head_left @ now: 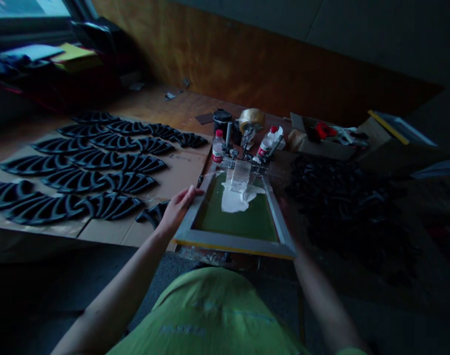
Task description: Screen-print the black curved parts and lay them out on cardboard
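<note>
A screen-printing frame with green mesh lies in front of me, its grey rim edged in yellow at the near side. White ink is spread over the upper mesh, below a pale squeegee-like block. My left hand is closed at the frame's left edge; a small dark piece shows by its fingertips, and I cannot make out what is gripped. On the other side, my right hand is beside the right rim, dark and blurred, with its fingers hidden.
Rows of black fan-shaped parts lie on cardboard at left. Behind the frame are two red-capped bottles, a black tub and a tape roll. A dark heap of parts and an open box are at right.
</note>
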`<state>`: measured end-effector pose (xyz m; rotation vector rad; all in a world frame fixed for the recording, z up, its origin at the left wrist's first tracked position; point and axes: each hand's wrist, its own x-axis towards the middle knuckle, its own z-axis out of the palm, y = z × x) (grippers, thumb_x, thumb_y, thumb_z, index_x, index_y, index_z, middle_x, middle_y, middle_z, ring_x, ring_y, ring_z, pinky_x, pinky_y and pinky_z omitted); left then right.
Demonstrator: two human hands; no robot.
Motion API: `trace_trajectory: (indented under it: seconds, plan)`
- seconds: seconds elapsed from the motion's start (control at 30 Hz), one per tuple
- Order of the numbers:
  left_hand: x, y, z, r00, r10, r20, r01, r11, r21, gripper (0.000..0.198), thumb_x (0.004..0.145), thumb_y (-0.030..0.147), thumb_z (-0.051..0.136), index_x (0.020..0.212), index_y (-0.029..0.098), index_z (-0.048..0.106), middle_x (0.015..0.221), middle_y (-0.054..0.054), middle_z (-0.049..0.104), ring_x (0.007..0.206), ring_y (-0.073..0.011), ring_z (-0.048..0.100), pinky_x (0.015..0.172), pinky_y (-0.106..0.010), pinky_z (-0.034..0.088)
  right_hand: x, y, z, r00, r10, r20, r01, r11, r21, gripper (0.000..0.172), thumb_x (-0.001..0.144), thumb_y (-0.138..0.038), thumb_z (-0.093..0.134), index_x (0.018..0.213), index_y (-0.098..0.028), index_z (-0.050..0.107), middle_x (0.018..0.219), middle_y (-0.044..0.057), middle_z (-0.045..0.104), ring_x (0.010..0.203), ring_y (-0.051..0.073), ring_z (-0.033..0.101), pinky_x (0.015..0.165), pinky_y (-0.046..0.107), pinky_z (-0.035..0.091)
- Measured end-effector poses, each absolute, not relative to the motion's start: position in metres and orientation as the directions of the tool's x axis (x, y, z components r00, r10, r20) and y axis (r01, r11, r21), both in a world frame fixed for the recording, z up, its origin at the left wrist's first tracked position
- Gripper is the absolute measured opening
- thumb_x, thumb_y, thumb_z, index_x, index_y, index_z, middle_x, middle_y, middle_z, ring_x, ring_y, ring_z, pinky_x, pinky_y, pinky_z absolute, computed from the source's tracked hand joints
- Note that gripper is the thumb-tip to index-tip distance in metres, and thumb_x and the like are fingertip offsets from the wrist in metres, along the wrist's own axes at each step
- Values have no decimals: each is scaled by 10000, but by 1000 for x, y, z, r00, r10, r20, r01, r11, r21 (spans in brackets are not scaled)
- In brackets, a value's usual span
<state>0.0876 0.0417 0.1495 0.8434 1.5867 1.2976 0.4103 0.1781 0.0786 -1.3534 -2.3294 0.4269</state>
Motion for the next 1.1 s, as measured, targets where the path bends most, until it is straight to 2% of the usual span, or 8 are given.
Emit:
trace_trajectory:
  seconds: [0.13,0.27,0.37,0.47,0.7,0.87,0.97,1.1]
  plan:
    - [89,21,81,-317,885,-340,-11,355,935,752,725,629,639,1338,208,528,873,-41,707,716,-186,649,585,-248,490,398,209,107,-246,923,296,778,370,-508,399,928,-308,430,1251,-139,590,1124,147,582,926,239,589,854,418,501]
    - [89,22,37,-351,875,-334,118,395,911,750,772,629,574,1404,238,471,955,-66,717,804,-215,671,653,-282,512,331,203,128,-471,793,386,724,598,-345,598,784,-346,714,1322,-178,517,1307,146,473,1109,275,515,930,425,460]
    - [85,25,26,-343,879,-333,182,409,894,706,789,620,550,1376,229,510,1007,-79,717,901,-235,674,732,-305,522,298,185,123,-630,731,263,708,679,-191,357,768,-307,743,1072,-162,624,1098,119,595,1032,272,521,871,402,449]
    - [84,25,23,-357,876,-323,196,409,891,676,785,606,555,1335,213,554,1067,-88,713,990,-253,661,804,-326,521,299,160,105,-732,670,123,652,741,-162,84,841,-247,650,865,-169,625,899,88,646,916,236,536,792,345,429]
    - [86,26,25,-393,864,-316,181,410,894,645,779,596,572,1281,193,601,1067,-93,722,964,-253,665,835,-339,516,338,140,106,-950,311,33,301,938,-174,111,836,-110,563,864,-176,647,860,57,669,866,202,550,755,316,379]
    - [86,25,29,-372,870,-323,136,395,908,696,779,620,567,1338,206,542,1041,-91,718,903,-236,675,762,-319,526,331,138,101,-860,490,143,463,866,-187,73,846,-145,586,856,-176,652,850,67,670,856,208,556,755,326,388]
    - [87,24,32,-353,872,-339,90,392,916,737,766,624,585,1381,228,493,965,-69,725,796,-209,677,676,-291,521,334,121,86,-870,457,185,429,887,-170,163,870,-111,529,954,-153,662,944,99,682,889,212,574,766,327,412]
    - [88,24,42,-354,865,-355,64,402,914,752,753,618,607,1382,223,491,888,-52,719,720,-190,662,626,-272,505,330,128,95,-836,524,163,457,829,-323,140,862,-274,642,978,-200,667,919,53,694,878,194,611,783,304,452]
